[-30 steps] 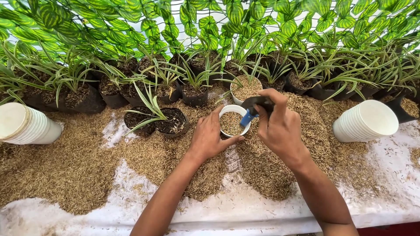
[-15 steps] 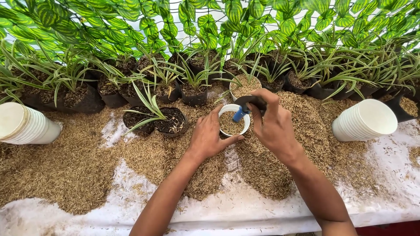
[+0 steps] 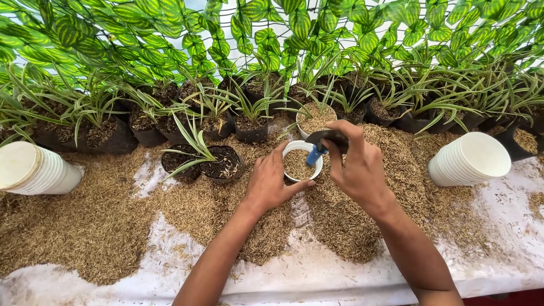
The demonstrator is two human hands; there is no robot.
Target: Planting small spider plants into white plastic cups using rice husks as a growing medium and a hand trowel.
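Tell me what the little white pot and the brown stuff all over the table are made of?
The white pot the left hand holds looks like smooth plastic: thin rim, even matte white, same as the stacked pots. The brown stuff looks like dry rice husks or similar chaff: tiny tan flakes heaped loosely, though I can't be sure.

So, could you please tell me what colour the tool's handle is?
Blue; the tool handle shows best in the head view, over the white pot.
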